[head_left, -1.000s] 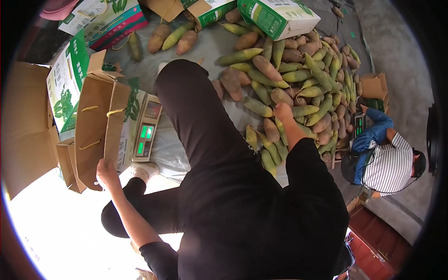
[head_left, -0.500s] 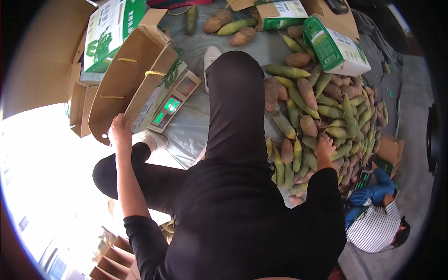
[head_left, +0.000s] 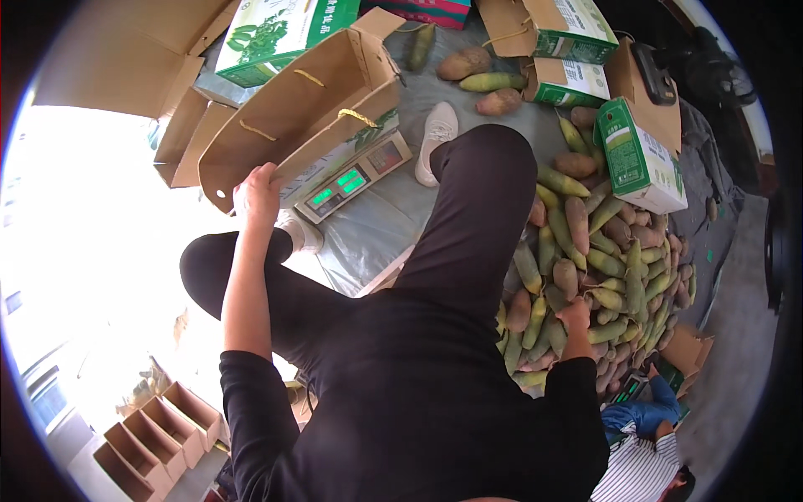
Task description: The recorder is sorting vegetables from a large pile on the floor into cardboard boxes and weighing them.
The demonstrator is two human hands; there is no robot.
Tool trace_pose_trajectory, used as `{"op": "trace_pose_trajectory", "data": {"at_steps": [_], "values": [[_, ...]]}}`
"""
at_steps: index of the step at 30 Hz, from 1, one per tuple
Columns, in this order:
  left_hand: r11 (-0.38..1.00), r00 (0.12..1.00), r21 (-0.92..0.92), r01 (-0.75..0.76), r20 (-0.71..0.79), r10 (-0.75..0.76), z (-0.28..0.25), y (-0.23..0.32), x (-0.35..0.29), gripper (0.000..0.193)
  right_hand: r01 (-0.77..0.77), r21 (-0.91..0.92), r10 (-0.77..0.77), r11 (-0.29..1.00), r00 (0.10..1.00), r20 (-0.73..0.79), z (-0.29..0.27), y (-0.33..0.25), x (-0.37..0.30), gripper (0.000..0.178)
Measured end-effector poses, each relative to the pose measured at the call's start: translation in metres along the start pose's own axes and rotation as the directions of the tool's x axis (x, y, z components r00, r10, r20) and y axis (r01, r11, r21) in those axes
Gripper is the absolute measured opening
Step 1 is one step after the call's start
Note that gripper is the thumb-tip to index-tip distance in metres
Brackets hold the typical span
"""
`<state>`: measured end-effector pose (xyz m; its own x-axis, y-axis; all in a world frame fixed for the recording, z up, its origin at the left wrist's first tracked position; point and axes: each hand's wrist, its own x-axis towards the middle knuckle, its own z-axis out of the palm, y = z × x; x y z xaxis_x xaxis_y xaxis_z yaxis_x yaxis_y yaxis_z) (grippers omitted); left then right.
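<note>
My left hand (head_left: 258, 199) grips the near rim of an open cardboard box (head_left: 293, 109), thumb and fingers closed over its edge. The box lies tilted, its brown inside and yellow cord handles showing, against a scale (head_left: 355, 180) with lit green digits. On my right, a large heap of long green radishes (head_left: 633, 280) is mixed with stubby pinkish-brown roots (head_left: 577, 224). My right hand (head_left: 575, 316) reaches into the heap's near left side, fingers curled down among the roots. What lies under those fingers is hidden.
Green-and-white cartons (head_left: 640, 159) stand beyond the heap, and another carton (head_left: 272, 38) is at far left. Loose roots (head_left: 465, 64) lie ahead on the grey sheet. A divided cardboard rack (head_left: 159, 439) is at lower left. A co-worker in a striped shirt (head_left: 640, 468) sits at lower right.
The whole view has swung, so most things sit further right. My left hand stays on the box rim. My right hand has curled its fingers further down into the heap.
</note>
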<state>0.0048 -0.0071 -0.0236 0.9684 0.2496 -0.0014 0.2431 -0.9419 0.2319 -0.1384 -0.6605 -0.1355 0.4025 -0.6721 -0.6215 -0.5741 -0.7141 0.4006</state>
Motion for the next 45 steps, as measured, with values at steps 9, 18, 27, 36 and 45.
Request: {"op": "trace_pose_trajectory", "data": {"at_steps": [9,18,27,36,45], "values": [[0.999,1.0,0.033,0.007,0.016,-0.007,0.005,-0.005,-0.002,0.014,0.651,0.372,-0.44,0.661,0.739,-0.51,-0.119,-0.079,-0.013,0.054],[0.997,0.998,0.068,-0.036,-0.047,0.04,0.004,-0.006,-0.007,0.01,0.997,0.037,-0.733,-0.064,-0.022,-0.68,-0.3,-0.271,-0.206,0.047],[0.994,0.996,0.094,-0.061,-0.066,0.067,0.005,-0.011,-0.013,0.01,0.88,-0.464,-0.913,-0.099,-0.266,-0.31,-0.229,-0.465,-0.328,0.041],[0.993,0.996,0.096,-0.07,-0.055,0.076,0.004,0.001,-0.009,0.009,0.971,-0.234,-0.997,-0.042,-0.057,-0.057,-0.158,-0.528,-0.33,0.031],[0.983,0.997,0.169,-0.064,-0.031,0.07,0.005,-0.01,-0.008,0.01,0.936,0.121,-0.886,-0.331,-0.264,-0.382,-0.288,-0.394,-0.268,0.032]]}}
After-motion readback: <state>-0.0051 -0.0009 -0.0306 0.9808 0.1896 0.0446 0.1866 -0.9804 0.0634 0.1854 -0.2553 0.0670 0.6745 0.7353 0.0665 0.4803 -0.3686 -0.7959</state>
